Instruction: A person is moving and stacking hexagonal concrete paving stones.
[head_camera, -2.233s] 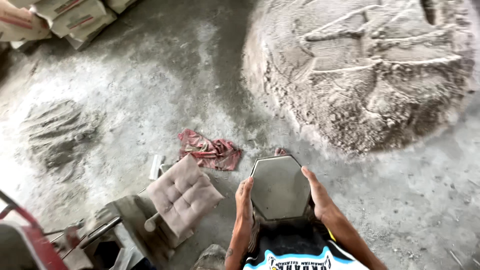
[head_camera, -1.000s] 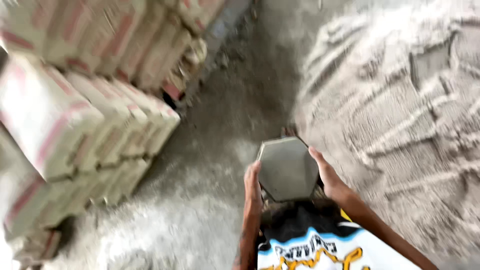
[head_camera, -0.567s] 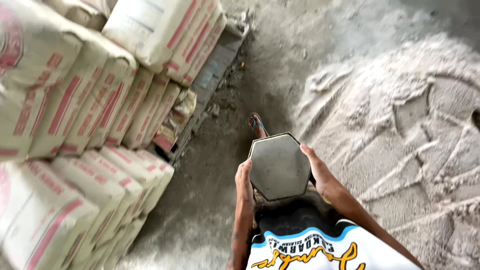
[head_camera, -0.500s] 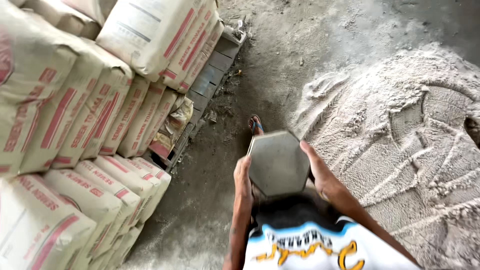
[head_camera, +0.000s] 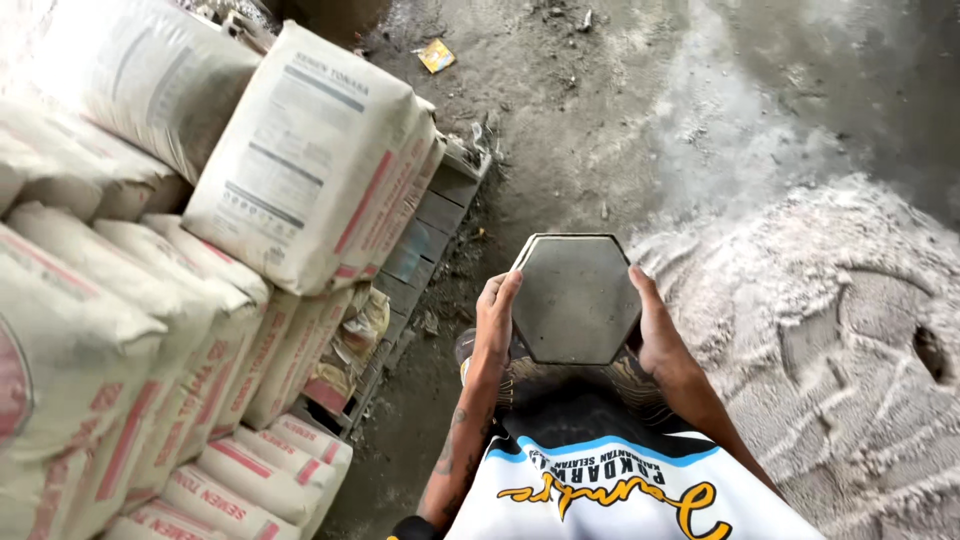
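Note:
A grey hexagonal concrete block (head_camera: 575, 297) is held flat in front of my body, above the dirty floor. My left hand (head_camera: 495, 316) grips its left side with fingers up along the edge. My right hand (head_camera: 655, 325) clasps its right side. Below the block I see my dark shorts and a white shirt with blue and yellow print (head_camera: 610, 490). One foot (head_camera: 465, 348) shows under my left wrist.
Stacked cement sacks (head_camera: 310, 170) with red stripes fill the left, resting on a wooden pallet (head_camera: 425, 250). A pile of grey sand (head_camera: 850, 350) with shovel marks lies to the right. Wet concrete floor (head_camera: 600, 110) runs ahead between them; a yellow scrap (head_camera: 436, 55) lies far off.
The view has turned from the sand heap and rags to the sack stack, then moved forward along it. Both hands have kept hold of the hexagonal block throughout.

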